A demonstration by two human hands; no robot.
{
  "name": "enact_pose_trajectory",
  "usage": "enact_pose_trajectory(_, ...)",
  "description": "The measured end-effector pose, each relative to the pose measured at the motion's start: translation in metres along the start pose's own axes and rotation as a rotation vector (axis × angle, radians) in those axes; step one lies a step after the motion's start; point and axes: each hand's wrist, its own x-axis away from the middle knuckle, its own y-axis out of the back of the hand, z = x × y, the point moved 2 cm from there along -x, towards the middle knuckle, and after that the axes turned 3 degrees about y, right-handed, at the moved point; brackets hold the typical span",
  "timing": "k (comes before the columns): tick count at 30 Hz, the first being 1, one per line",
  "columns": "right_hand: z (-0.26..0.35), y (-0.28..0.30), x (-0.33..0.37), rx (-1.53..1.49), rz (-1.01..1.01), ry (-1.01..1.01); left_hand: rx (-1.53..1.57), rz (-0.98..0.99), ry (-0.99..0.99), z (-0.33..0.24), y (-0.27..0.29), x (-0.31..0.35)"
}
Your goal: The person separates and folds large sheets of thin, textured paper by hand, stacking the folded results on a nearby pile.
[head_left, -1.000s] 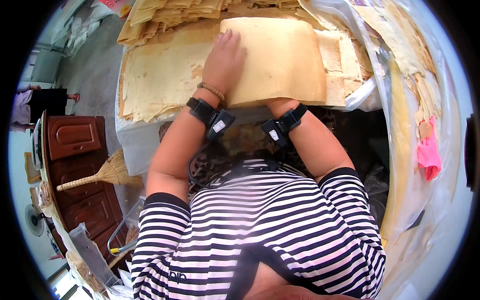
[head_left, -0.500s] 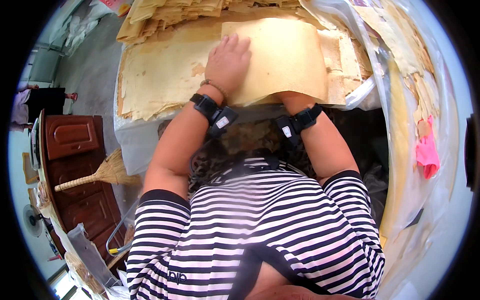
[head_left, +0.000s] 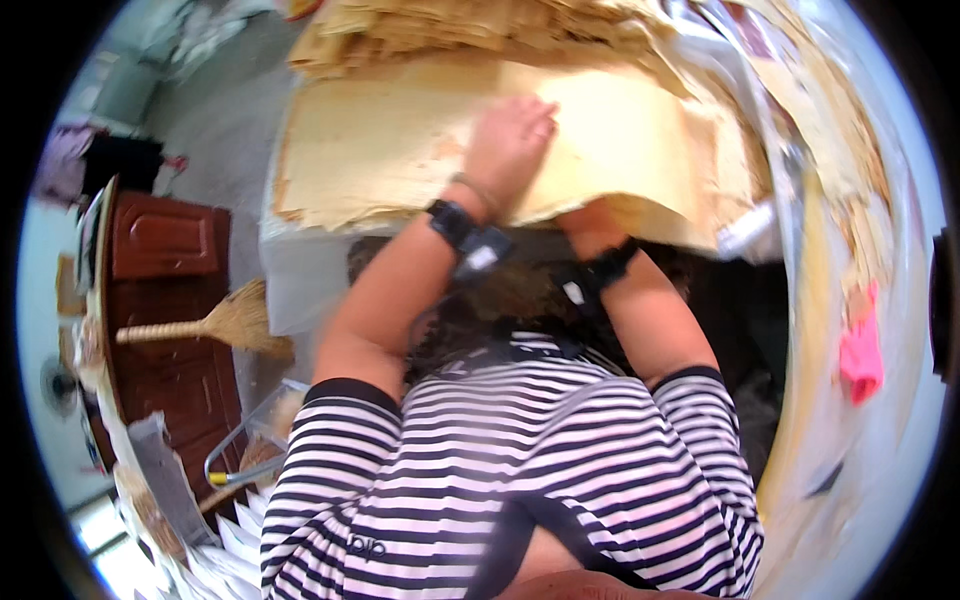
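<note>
A thin, pale yellow-tan sheet (head_left: 625, 130) lies over a broad layer of similar sheets (head_left: 370, 140) on the work surface. My left hand (head_left: 512, 140) rests flat near the loose sheet's left edge, its fingers stretched out and slightly blurred. From the near side, my right hand (head_left: 592, 222) reaches beneath the same sheet, whose front edge arches up over it. The fingers of that hand are hidden under the sheet, so their hold does not show. Both wrists carry a black strapped device.
Stacked tan sheets (head_left: 470, 35) line the far side. More ragged pieces and clear plastic lie along the right, with a pink cloth (head_left: 860, 358). At left are a straw broom (head_left: 235, 325), a reddish-brown cabinet (head_left: 165, 240) and a partly visible person (head_left: 110, 165).
The whole view has shifted, with the work surface now farther right and blurred. My left hand has slid rightward over the sheet. My right hand remains under it, and the front edge bulges more.
</note>
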Motion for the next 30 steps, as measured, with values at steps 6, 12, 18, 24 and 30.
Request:
enact_pose_trajectory(6, -0.006, -0.001, 0.008, -0.049, 0.052, -0.038, 0.305, 0.222, 0.361, -0.005, -0.013, 0.001)
enact_pose_trajectory(12, -0.002, -0.009, 0.004, -0.072, 0.105, -0.011, 0.251, 0.292, 0.206, -0.025, 0.027, 0.039)
enact_pose_trajectory(18, -0.011, -0.007, 0.010, -0.073, 0.116, -0.024, 0.115, 0.395, 0.047, -0.050, 0.062, 0.041)
enact_pose_trajectory(24, -0.017, -0.008, 0.016, -0.075, 0.121, -0.028, -0.040, 0.322, 0.136, -0.043, 0.050, 0.048)
enact_pose_trajectory(30, -0.023, -0.005, 0.022, -0.074, 0.131, -0.041, -0.141, 0.138, 0.043, -0.040, 0.032, 0.059)
